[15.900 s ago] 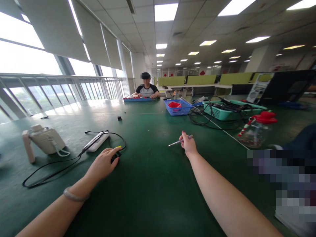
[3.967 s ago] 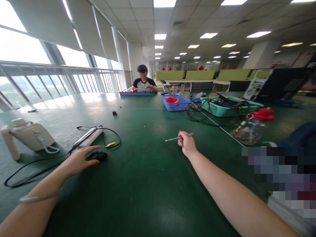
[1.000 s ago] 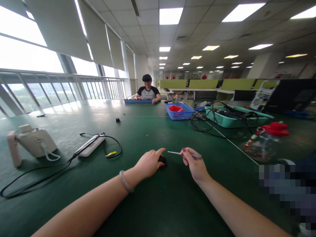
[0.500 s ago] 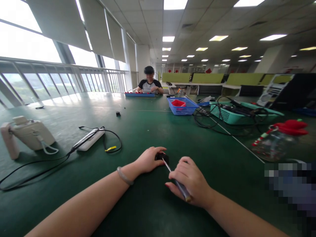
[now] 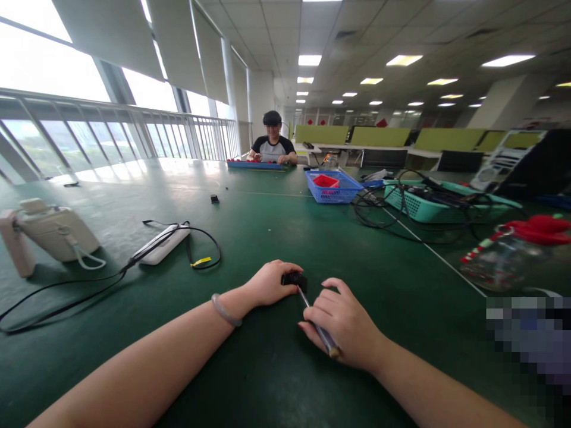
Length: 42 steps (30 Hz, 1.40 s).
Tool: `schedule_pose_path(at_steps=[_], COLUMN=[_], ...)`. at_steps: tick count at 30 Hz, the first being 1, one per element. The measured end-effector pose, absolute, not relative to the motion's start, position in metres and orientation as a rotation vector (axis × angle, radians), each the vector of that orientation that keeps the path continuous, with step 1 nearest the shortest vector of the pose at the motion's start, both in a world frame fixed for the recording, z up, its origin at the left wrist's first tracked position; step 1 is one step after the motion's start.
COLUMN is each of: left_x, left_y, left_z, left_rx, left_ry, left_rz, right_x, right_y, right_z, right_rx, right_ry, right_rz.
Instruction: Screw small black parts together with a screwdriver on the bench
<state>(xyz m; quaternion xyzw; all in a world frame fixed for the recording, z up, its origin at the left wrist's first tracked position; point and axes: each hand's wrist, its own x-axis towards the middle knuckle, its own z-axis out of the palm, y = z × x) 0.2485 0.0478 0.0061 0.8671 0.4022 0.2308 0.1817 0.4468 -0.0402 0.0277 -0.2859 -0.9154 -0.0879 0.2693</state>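
My left hand (image 5: 273, 283) grips a small black block-like part (image 5: 294, 281) on the green table (image 5: 250, 368), with its fingers curled over the far side and the thumb on the near side. What the part is exactly, I cannot make out. In my right hand (image 5: 342, 321) is a screwdriver (image 5: 327, 340) with a thin metal shaft and a clear-looking handle, the fingers wrapped around it. Its shaft slants up and left, and the tip meets the near edge of the black part. The exact contact point is too small to tell.
To the left lie a white power bank (image 5: 163, 245) with a black cable, and a beige bottle-shaped case (image 5: 57, 232). A small black piece (image 5: 215, 199) sits farther off. Rightward are a blue basket (image 5: 336, 193), a teal basket (image 5: 413, 207) and a red-lidded jar (image 5: 504, 261). A person (image 5: 272, 145) sits opposite.
The screwdriver's tip has shifted from the top of the black part to its near edge. More of the part shows beside my left fingers. The view has tilted slightly.
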Motion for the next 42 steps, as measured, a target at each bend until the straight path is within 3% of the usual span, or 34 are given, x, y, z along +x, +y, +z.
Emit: schedule_pose_path(at_steps=[15,30,42], left_x=[0.249,0.249,0.248], left_y=[0.046,0.048,0.045], left_z=[0.008,0.004,0.011], left_rx=[2.419,2.325,2.428], left_ry=[1.177,1.172,1.14], left_rz=[0.644,0.694,0.606], right_x=[0.439,0.448,0.461], right_y=[-0.043,-0.037,-0.018], right_z=[0.025,0.027,0.024], right_rx=[-0.781,-0.87,-1.081], right_ry=[-2.64,-2.469,-2.006], right_rz=[-0.386,-0.378,0.044])
